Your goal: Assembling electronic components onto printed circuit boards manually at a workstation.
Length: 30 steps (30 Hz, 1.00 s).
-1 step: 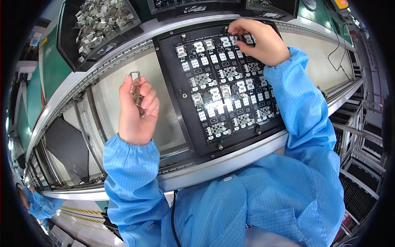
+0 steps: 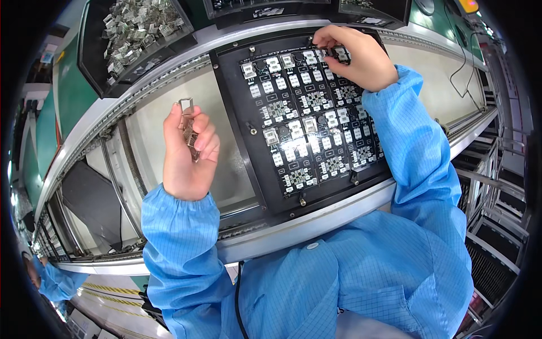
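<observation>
In the middle lies a panel of black circuit boards (image 2: 305,116), with white connectors and small chips in rows, set in a black carrier frame (image 2: 234,90). My right hand (image 2: 361,56) reaches over the panel's far right part. Its thumb and fingers curl together at the boards' far edge; what they pinch, if anything, is hidden. Left of the carrier, my left hand (image 2: 189,147) is raised, palm up, closed round several small silvery metal parts (image 2: 190,133). One square, open-framed metal part (image 2: 186,105) sticks up between thumb and forefinger.
A black bin (image 2: 90,53) heaped with similar metal parts (image 2: 141,34) stands at the far left. More black bins (image 2: 372,20) line the far side. The carrier rests across conveyor rails (image 2: 305,223). Racks (image 2: 497,226) stand at right; another person's blue sleeve (image 2: 56,279) shows at lower left.
</observation>
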Motion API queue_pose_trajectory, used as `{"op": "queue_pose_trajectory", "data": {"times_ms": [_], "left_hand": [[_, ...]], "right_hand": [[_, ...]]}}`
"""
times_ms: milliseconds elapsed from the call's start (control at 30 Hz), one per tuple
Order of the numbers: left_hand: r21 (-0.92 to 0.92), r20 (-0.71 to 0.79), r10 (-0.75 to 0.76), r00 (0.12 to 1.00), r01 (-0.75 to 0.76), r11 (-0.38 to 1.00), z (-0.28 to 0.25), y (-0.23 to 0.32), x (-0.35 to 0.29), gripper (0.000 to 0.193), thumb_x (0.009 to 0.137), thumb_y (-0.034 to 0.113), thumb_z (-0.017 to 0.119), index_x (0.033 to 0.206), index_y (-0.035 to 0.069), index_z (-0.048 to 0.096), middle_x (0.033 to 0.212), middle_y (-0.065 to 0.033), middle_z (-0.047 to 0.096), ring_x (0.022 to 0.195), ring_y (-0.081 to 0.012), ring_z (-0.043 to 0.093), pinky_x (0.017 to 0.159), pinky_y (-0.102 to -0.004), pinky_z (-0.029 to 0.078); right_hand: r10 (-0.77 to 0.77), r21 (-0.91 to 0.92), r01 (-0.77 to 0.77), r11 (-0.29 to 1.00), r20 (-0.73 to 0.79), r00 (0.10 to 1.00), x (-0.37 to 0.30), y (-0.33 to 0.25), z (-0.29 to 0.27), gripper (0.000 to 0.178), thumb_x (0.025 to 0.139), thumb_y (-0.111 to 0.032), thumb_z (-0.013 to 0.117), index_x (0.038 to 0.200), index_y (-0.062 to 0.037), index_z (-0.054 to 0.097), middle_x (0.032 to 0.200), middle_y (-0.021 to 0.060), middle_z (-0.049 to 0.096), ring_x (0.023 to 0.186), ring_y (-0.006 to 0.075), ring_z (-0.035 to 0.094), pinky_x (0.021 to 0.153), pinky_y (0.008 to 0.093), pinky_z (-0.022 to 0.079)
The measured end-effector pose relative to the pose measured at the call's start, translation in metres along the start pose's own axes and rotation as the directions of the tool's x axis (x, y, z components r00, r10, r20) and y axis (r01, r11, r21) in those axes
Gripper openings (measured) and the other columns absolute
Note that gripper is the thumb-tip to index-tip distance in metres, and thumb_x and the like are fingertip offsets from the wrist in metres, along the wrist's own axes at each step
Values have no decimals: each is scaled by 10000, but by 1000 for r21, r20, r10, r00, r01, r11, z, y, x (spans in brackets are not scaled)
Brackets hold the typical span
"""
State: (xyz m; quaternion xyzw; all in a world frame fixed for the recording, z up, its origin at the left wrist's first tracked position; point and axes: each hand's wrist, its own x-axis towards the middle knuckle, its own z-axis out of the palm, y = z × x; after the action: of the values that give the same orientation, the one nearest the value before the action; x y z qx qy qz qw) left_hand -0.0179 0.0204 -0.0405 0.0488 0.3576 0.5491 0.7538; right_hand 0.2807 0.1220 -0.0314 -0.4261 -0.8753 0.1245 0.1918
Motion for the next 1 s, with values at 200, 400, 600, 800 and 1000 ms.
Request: {"op": "queue_pose_trajectory", "data": {"times_ms": [200, 400, 600, 800, 1000], "left_hand": [[23, 5, -64, 998, 64, 998, 7, -4, -8, 323, 938, 377, 492, 888, 60, 526, 686, 5, 428, 518, -67, 337, 449, -214, 287], [33, 2, -68, 998, 68, 997, 7, -5, -9, 326, 936, 384, 496, 881, 64, 528, 686, 5, 430, 518, -65, 341, 448, -212, 288], [31, 34, -73, 997, 71, 997, 9, -10, -9, 328, 936, 385, 496, 880, 64, 531, 680, 5, 431, 514, -63, 342, 447, -211, 288], [38, 35, -82, 996, 80, 996, 10, -12, -10, 332, 934, 390, 499, 876, 65, 533, 680, 11, 439, 512, -61, 342, 450, -210, 288], [53, 14, -92, 996, 91, 994, 14, -15, -10, 333, 928, 398, 506, 877, 70, 533, 672, 14, 438, 511, -58, 338, 445, -209, 281]], "right_hand": [[10, 46, -12, 999, 28, 1000, 1, -1, 3, 359, 745, 38, 650, 1081, -43, 551, 981, 73, 631, 914, 195, 619, 843, 299, 498], [-3, 77, 1, 997, 21, 1000, 1, -1, 4, 366, 738, 46, 652, 1079, -36, 547, 980, 83, 630, 927, 198, 618, 841, 294, 496], [-30, 58, 31, 998, -5, 1000, -2, -2, 5, 353, 738, 34, 650, 1069, -36, 549, 970, 79, 628, 924, 214, 615, 847, 300, 492], [-86, 14, 85, 996, 22, 996, -2, -1, 5, 337, 761, 23, 640, 1078, -48, 550, 990, 80, 628, 937, 227, 617, 848, 316, 501], [-104, -21, 105, 994, 29, 994, -1, 0, 5, 331, 772, 2, 650, 1083, -50, 549, 1014, 78, 628, 953, 225, 619, 850, 318, 511]]}}
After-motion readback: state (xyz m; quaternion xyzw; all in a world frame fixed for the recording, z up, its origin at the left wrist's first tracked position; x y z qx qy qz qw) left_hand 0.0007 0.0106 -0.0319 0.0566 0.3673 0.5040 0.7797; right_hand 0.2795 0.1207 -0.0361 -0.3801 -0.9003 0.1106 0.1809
